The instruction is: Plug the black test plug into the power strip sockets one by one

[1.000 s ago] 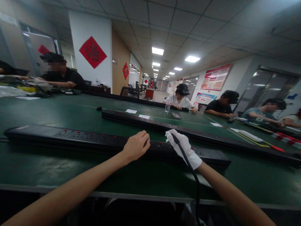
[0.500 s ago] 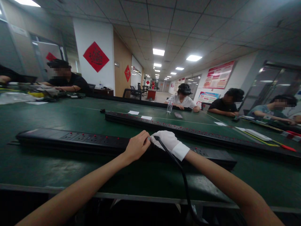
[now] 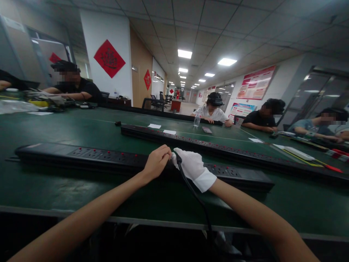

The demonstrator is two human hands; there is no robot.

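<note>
A long black power strip (image 3: pixel 89 155) with red dots beside its sockets lies across the table before me. Over its middle, my right hand (image 3: pixel 192 169), in a white glove, closes around the end of a black cable (image 3: pixel 195 189). From there the cable curves down over the table's near edge. My left hand (image 3: pixel 157 160) is bare, with its fingers curled in a pinch right beside the gloved fingertips. Whatever lies between the left fingertips is hidden.
Beyond is a second long power strip (image 3: pixel 218 146) on the green table (image 3: pixel 89 194). Farther back stand a water bottle (image 3: pixel 196 119) and white paper slips (image 3: pixel 169 132). Several people sit around the table, one (image 3: pixel 212 111) opposite me. A white strip (image 3: pixel 299 153) lies at right.
My gloved hand has turned, with its fingers pointing more toward the upper left. The cable's lower part has swung left. Both hands stay together over the strip.
</note>
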